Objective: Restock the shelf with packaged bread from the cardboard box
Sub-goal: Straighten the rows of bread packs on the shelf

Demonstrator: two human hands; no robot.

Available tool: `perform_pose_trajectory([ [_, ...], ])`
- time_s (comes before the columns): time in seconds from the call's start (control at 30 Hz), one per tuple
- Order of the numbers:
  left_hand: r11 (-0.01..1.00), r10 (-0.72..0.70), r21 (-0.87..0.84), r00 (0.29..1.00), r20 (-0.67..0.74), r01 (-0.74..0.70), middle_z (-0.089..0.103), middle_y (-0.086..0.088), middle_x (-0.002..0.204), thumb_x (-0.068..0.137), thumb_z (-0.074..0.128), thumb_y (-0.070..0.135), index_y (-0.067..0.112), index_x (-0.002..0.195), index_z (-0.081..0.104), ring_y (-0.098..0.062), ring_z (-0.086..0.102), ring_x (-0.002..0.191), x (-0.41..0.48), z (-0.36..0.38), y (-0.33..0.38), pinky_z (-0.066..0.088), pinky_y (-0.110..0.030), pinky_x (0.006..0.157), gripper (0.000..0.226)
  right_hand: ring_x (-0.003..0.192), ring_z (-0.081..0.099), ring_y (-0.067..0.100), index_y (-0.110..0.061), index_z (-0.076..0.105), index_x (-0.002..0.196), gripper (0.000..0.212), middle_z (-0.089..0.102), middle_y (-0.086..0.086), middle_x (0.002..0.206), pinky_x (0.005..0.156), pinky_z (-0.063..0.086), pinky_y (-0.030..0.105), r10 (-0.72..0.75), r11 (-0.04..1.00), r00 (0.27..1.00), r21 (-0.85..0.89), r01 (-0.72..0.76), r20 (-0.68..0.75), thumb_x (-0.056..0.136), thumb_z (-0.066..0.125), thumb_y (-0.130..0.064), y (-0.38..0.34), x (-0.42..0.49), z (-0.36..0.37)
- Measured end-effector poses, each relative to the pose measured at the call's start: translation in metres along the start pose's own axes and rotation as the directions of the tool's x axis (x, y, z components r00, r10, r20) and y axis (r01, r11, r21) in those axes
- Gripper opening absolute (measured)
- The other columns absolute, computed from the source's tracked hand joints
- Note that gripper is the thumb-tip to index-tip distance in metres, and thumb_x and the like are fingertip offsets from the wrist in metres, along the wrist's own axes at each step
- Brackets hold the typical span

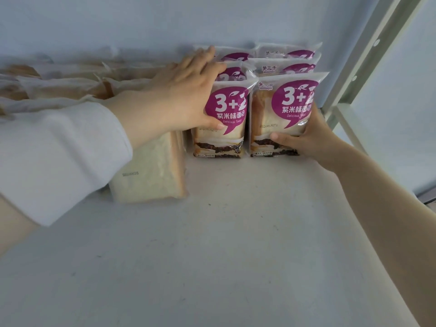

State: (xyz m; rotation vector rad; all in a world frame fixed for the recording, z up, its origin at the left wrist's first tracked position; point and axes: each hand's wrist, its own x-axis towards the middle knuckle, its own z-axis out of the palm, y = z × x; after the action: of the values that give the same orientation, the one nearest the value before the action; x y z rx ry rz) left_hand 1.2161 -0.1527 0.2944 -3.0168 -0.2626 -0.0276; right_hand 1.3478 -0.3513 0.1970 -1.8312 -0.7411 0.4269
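Far back on the shelf (236, 232), both hands hold purple bread packs upright. Her left hand (186, 95) grips the left pack (221, 128); her right hand (309, 135) steadies the right pack (283, 116), probably to line up neat rows.

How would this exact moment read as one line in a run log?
left hand: on left front bread pack | right hand: gripping right front bread pack | both upright on shelf | box: unseen
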Motion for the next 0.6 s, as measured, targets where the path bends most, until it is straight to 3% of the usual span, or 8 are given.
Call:
perform_pose_trajectory([
  [0.1, 1.0, -0.007, 0.011, 1.0, -0.009, 0.007, 0.0, -0.011, 0.159, 0.069, 0.071, 0.052, 0.014, 0.148, 0.011, -0.027, 0.004, 0.146, 0.0, 0.002, -0.001, 0.016, -0.048, 0.116, 0.106, 0.118, 0.054, 0.014, -0.012, 0.026, 0.14, 0.101, 0.051, 0.009, 0.13, 0.087, 0.052, 0.016, -0.012, 1.0, 0.999, 0.015, 0.012, 0.045, 0.058, 0.083, -0.033, 0.001, 0.003, 0.003],
  [0.23, 1.0, -0.015, 0.017, 0.999, -0.028, 0.015, 0.006, -0.014, 0.156, 0.068, 0.073, 0.05, 0.01, 0.146, 0.014, -0.03, 0.006, 0.144, -0.001, 0.002, -0.002, 0.017, -0.049, 0.114, 0.105, 0.122, 0.05, 0.013, -0.017, 0.018, 0.142, 0.109, 0.046, 0.005, 0.134, 0.099, 0.049, 0.03, 0.012, 0.999, 0.999, -0.038, -0.011, 0.032, 0.058, 0.086, -0.035, 0.001, 0.005, 0.011],
  [0.3, 1.0, -0.023, 0.001, 1.0, 0.005, 0.023, 0.002, -0.014, 0.157, 0.068, 0.073, 0.05, 0.011, 0.147, 0.013, -0.03, 0.002, 0.145, -0.001, -0.001, -0.001, 0.014, -0.05, 0.115, 0.107, 0.115, 0.051, 0.005, -0.015, 0.016, 0.143, 0.107, 0.046, 0.001, 0.132, 0.097, 0.048, 0.02, 0.003, 0.997, 1.0, -0.073, -0.002, 0.006, 0.063, 0.085, -0.03, -0.003, 0.003, 0.013],
  [0.37, 0.999, -0.014, -0.03, 0.999, 0.035, 0.015, -0.006, -0.014, 0.158, 0.067, 0.073, 0.051, 0.015, 0.148, 0.009, -0.029, -0.006, 0.146, -0.001, -0.005, 0.001, 0.008, -0.05, 0.116, 0.109, 0.112, 0.05, 0.004, -0.014, 0.015, 0.145, 0.103, 0.048, -0.003, 0.132, 0.092, 0.045, 0.016, 0.006, 0.995, 0.997, -0.095, -0.013, -0.073, 0.067, 0.081, -0.025, -0.007, -0.003, 0.014],
  [0.5, 0.998, 0.065, 0.009, 0.998, 0.002, -0.065, -0.013, -0.014, 0.158, 0.068, 0.069, 0.055, 0.014, 0.149, 0.003, -0.027, -0.01, 0.146, 0.0, -0.008, 0.005, -0.001, -0.041, 0.117, 0.113, 0.125, 0.047, 0.012, -0.017, 0.012, 0.149, 0.11, 0.048, -0.004, 0.136, 0.103, 0.044, 0.037, -0.003, 0.996, 0.966, -0.086, -0.02, -0.259, 0.066, 0.081, -0.034, -0.007, -0.021, 0.027],
  [0.6, 0.997, 0.061, 0.04, 0.998, 0.004, -0.061, -0.014, -0.014, 0.158, 0.072, 0.069, 0.049, 0.01, 0.149, 0.0, -0.028, -0.008, 0.146, 0.003, 0.001, 0.008, 0.005, -0.046, 0.118, 0.11, 0.131, 0.041, 0.014, -0.016, 0.003, 0.15, 0.108, 0.042, -0.001, 0.142, 0.108, 0.04, 0.038, 0.007, 0.998, 0.953, -0.063, -0.027, -0.304, 0.073, 0.077, -0.025, -0.007, -0.021, 0.04],
])
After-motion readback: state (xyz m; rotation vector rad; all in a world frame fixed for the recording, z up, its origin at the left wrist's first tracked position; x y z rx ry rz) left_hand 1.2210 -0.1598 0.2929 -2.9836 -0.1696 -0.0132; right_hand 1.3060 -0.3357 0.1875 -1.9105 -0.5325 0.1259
